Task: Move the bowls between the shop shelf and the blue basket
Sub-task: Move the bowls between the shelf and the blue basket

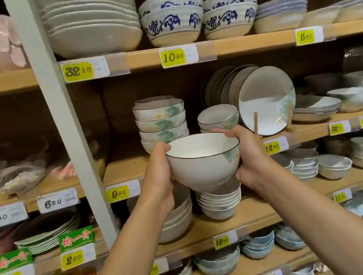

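Note:
A white bowl (200, 164) with a dark rim and a green leaf print is held in the air in front of the middle shelf (132, 167). My left hand (159, 177) grips its left side and my right hand (250, 157) grips its right side. Just behind it on that shelf stands a stack of matching bowls (161, 121), and to the right of the stack a smaller matching bowl (218, 116). The blue basket is not in view.
A large matching plate (265, 101) leans upright on a wooden stand right of the bowls. Blue-patterned bowls (173, 22) and stacked plates (91, 20) fill the top shelf. More white bowl stacks (220, 203) sit below my hands. A grey upright post (63, 123) stands left.

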Demonstrator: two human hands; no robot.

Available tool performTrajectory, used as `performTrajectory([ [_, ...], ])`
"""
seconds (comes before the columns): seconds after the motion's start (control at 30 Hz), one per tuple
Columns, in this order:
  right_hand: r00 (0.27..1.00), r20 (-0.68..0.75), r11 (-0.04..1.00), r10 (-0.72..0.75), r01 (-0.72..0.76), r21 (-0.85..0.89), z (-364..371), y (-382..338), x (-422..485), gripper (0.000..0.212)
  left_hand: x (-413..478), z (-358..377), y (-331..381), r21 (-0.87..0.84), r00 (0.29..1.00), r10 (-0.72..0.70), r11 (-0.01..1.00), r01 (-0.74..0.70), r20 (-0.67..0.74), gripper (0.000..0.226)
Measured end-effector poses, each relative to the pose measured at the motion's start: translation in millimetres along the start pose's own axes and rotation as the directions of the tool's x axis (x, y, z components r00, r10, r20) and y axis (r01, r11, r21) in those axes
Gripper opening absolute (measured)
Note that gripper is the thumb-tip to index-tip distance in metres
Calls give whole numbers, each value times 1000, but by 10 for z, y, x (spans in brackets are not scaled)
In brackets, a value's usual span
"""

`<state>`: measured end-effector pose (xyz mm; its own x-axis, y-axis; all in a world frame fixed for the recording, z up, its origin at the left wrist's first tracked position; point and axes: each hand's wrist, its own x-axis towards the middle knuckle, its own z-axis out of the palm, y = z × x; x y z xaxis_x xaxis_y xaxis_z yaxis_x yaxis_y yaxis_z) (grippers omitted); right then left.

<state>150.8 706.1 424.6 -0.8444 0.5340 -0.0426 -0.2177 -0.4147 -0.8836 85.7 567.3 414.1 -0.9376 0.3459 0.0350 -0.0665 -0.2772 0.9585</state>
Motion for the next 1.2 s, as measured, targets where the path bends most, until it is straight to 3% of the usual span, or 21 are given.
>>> performTrajectory([
  [0.17,970,206,990,132,-138,17,92,-3,389,35,234,-86,72,26,1000,18,999,-18,12,34],
  [0.3,899,343,962,272,-267,-63,121,-5,556,38,295,-98,156,-67,994,-82,994,87,74,36],
  [0.37,873,370,948,318,-298,-112,141,-20,628,36,288,-82,167,-97,989,-124,986,132,84,33],
  [0.47,867,357,936,348,-300,-184,228,-65,685,30,249,-10,142,-196,994,-109,975,102,-27,25],
  [0.53,904,286,946,316,-280,-161,285,-86,705,18,218,42,129,-244,989,-91,968,60,-117,22],
  [0.6,938,250,971,240,-230,-69,277,-65,661,26,193,86,129,-282,979,-81,959,26,-185,30],
  [0.7,973,229,994,-35,57,-88,225,104,468,30,167,144,106,-286,956,-46,957,-40,-289,24],
  [0.8,958,216,945,-188,237,-227,219,270,272,66,92,212,80,-237,943,8,967,-92,-331,31],
  [0.87,974,159,959,-163,195,-207,224,271,311,64,59,211,24,-162,955,87,977,-138,-284,26],
  [0.97,986,168,1000,21,-19,-14,196,136,428,15,-35,133,0,-68,974,194,977,-203,-120,35],
  [1.1,971,196,987,139,-151,48,112,17,605,29,-79,-49,37,17,974,217,976,-218,64,37],
  [1.2,931,287,970,226,-244,26,97,-26,634,50,-61,-143,51,52,967,157,984,-171,203,57],
])
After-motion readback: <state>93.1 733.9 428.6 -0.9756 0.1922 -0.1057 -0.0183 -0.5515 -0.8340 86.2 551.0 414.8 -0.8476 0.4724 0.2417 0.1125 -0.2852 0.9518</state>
